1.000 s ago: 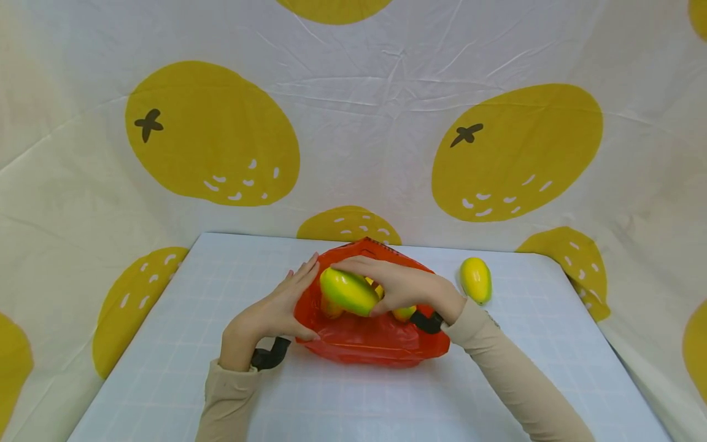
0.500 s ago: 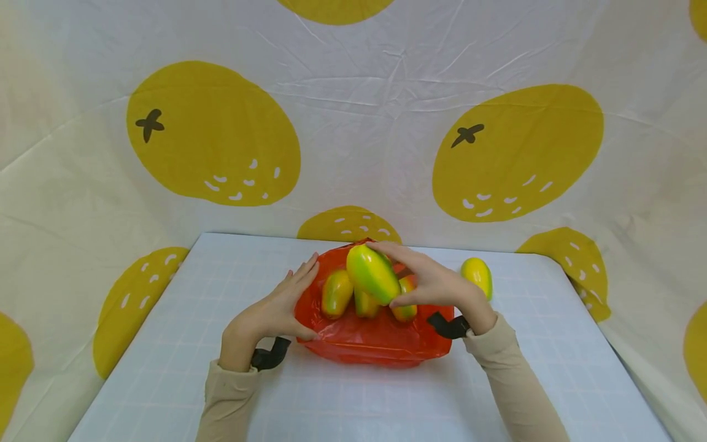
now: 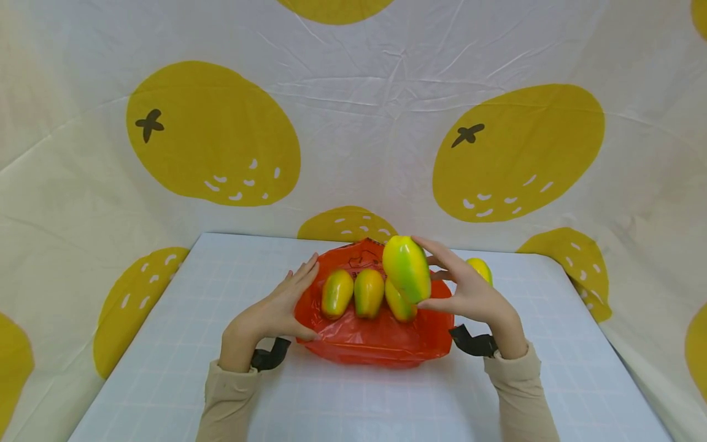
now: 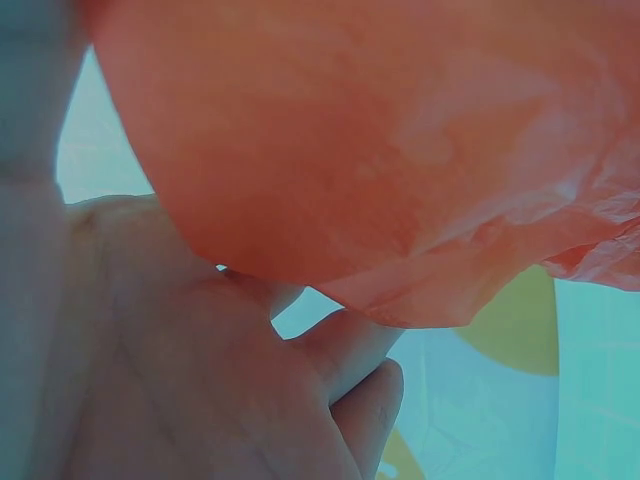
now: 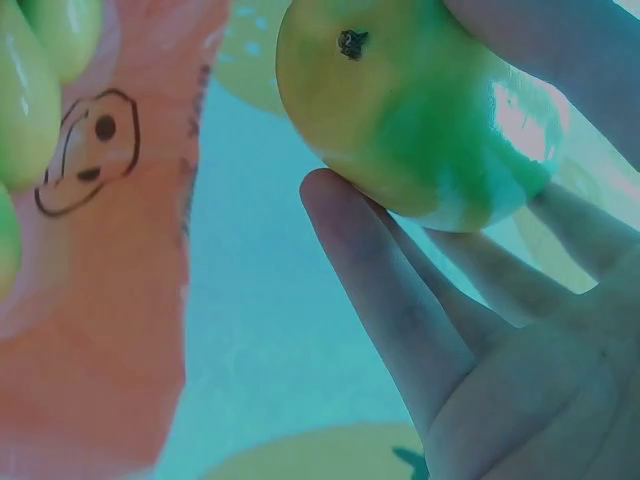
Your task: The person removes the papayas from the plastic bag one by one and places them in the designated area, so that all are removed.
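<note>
A red plastic bag (image 3: 375, 348) lies with its mouth spread wide, and three yellow-green papayas sit in it side by side: one on the left (image 3: 337, 293), one in the middle (image 3: 369, 293), one on the right (image 3: 399, 304). My left hand (image 3: 270, 313) rests at the bag's left rim, thumb and fingers spread apart along it; in the left wrist view the red film covers some fingertips. Between thumb and fingertips my right hand (image 3: 469, 285) holds another papaya (image 3: 405, 270) over the bag's right side. Its dark stem end faces the right wrist camera, close to the fingers (image 5: 370, 270).
One more papaya (image 3: 482, 270) lies on the table right of the bag, partly hidden behind my right hand. The white gridded table (image 3: 166, 368) backs onto a hanging cloth (image 3: 364, 141) printed with large yellow fruit.
My right hand has carried the held papaya rightward across the bag, turning it more upright. The three papayas inside have come into fuller view. My left hand has stayed in place.
</note>
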Demonstrator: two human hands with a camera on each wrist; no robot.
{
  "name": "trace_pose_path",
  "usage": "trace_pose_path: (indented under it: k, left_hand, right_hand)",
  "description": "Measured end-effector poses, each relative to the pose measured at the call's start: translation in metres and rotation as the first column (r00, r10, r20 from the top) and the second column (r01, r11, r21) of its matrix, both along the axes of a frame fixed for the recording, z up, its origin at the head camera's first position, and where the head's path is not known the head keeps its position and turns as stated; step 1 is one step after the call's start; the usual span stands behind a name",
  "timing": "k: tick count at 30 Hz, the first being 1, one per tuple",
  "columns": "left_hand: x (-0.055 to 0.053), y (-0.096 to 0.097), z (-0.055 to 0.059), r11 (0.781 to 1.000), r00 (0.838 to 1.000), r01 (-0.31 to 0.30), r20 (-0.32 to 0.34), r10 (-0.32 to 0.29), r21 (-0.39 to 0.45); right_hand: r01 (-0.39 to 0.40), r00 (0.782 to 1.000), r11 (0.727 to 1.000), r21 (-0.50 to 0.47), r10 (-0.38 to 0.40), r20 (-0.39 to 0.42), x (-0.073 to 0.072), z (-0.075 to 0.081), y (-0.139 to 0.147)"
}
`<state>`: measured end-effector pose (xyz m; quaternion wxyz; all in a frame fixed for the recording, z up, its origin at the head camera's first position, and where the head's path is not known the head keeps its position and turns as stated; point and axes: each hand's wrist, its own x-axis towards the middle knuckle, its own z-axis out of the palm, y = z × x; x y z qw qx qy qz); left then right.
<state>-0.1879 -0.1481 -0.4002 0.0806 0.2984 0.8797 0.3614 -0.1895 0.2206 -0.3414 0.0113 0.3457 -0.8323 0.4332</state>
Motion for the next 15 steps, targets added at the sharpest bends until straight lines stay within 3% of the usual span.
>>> trace_pose_path:
  k: [6, 10, 15]
  left_hand:
    - [0.000, 0.000, 0.000, 1.000, 1.000, 0.000, 0.002, 0.000, -0.001]
    - [0.000, 0.001, 0.000, 1.000, 1.000, -0.003, 0.007, 0.003, -0.009]
    - [0.000, 0.001, 0.001, 1.000, 1.000, -0.002, 0.011, 0.002, -0.015]
  right_hand:
    - [0.080, 0.995, 0.997, 0.003, -0.080, -0.063, 0.017, 0.008, 0.015]
    - [0.129, 0.987, 0.992, -0.003, -0.128, -0.094, 0.014, -0.002, 0.033]
    - [0.168, 0.977, 0.985, -0.048, -0.173, -0.125, 0.017, -0.004, 0.049]
